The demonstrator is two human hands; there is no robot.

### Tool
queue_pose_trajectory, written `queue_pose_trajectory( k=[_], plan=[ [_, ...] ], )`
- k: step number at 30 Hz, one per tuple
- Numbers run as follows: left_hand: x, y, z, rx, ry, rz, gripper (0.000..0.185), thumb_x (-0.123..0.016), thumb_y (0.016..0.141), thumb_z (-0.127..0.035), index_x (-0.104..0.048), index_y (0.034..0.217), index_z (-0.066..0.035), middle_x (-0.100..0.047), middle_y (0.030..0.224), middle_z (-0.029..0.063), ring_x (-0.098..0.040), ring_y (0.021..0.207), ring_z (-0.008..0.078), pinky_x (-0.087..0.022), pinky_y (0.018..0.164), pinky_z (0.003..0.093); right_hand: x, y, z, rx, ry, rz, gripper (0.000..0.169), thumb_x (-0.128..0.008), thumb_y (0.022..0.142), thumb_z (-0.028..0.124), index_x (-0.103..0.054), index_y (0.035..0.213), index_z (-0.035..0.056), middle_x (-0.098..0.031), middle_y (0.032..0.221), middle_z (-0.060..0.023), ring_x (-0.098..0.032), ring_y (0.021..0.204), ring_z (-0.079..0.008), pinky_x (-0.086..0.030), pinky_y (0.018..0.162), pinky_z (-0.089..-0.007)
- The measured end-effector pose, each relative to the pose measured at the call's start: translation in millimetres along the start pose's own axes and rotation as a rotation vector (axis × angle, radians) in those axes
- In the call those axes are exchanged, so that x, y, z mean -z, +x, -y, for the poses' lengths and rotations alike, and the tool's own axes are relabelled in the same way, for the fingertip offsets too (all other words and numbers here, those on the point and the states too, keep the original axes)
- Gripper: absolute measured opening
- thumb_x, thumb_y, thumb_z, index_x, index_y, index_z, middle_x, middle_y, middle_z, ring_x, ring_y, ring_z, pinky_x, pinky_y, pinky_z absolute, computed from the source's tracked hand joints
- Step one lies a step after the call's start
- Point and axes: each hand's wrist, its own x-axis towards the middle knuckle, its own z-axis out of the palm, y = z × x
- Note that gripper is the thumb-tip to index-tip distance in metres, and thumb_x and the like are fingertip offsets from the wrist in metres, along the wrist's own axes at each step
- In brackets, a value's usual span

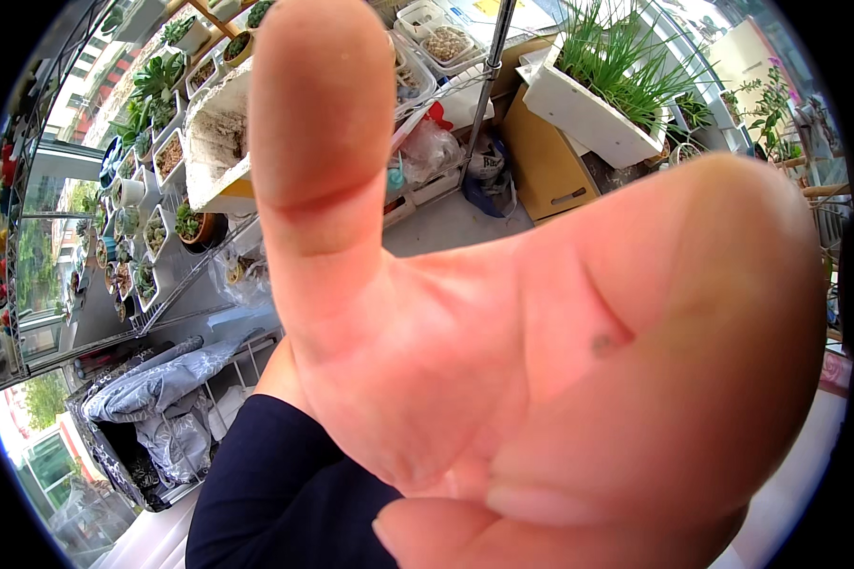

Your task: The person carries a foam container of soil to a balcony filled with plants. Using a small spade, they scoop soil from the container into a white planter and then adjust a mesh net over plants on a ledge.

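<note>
My left hand (413,355) fills much of the view, very close to the camera with its palm side towards it. The thumb points up, wide apart from the index finger, which reaches right and bends towards the camera. Lower down, other fingers curl in towards the palm; I see nothing held. A dark sleeve (277,484) covers the forearm. My right hand is out of view. Behind the thumb stands a rough white planter box (217,135), partly hidden, on a wire shelf (185,284).
Potted succulents (158,82) crowd the shelves by the window at left. A white foam planter (576,107) of grassy plants (619,64) stands at upper right, near a brown board (541,163). A metal pole (494,57) rises behind. Grey patterned fabric (164,398) drapes a rack at lower left.
</note>
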Motion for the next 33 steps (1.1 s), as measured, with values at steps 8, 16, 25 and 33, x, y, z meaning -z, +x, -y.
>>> queue_pose_trajectory(
  k=[8,16,25,33],
  plan=[
    [3,-1,6,0.007,-0.034,-0.016,0.039,-0.038,0.094,-0.049,-0.041,0.085,-0.011,-0.043,0.058,0.0014,-0.035,0.05,0.0125,-0.036,0.078,0.0369,-1,-5,-6,0.001,0.021,-0.005,0.022,-0.061,0.08,0.024,-0.064,0.088,0.004,-0.064,0.074,-0.0164,-0.063,0.075,-0.0327,-0.049,0.071,-0.0408],
    [-8,-12,5,0.006,-0.051,-0.024,0.039,-0.039,0.094,-0.048,-0.04,0.085,-0.011,-0.043,0.058,0.0016,-0.035,0.05,0.0126,-0.036,0.077,0.0362,-3,-9,-6,-0.007,0.011,-0.008,0.022,-0.061,0.08,0.025,-0.063,0.088,0.004,-0.065,0.075,-0.0163,-0.063,0.076,-0.0325,-0.05,0.072,-0.0404],
    [-6,-14,4,0.019,-0.057,-0.03,0.038,-0.039,0.094,-0.048,-0.04,0.084,-0.01,-0.043,0.057,0.0018,-0.035,0.049,0.0128,-0.037,0.075,0.0354,-3,-13,-4,-0.035,0.019,0.011,0.022,-0.061,0.081,0.025,-0.063,0.088,0.0041,-0.065,0.075,-0.0155,-0.063,0.076,-0.032,-0.05,0.072,-0.0398],
    [-14,-28,1,0.001,-0.057,-0.032,0.038,-0.039,0.094,-0.047,-0.04,0.083,-0.01,-0.043,0.057,0.0019,-0.036,0.049,0.0129,-0.037,0.074,0.0346,-9,-15,4,-0.019,-0.008,0.003,0.022,-0.061,0.081,0.025,-0.064,0.089,0.0043,-0.065,0.076,-0.0153,-0.063,0.077,-0.0319,-0.05,0.072,-0.04]
  ],
)
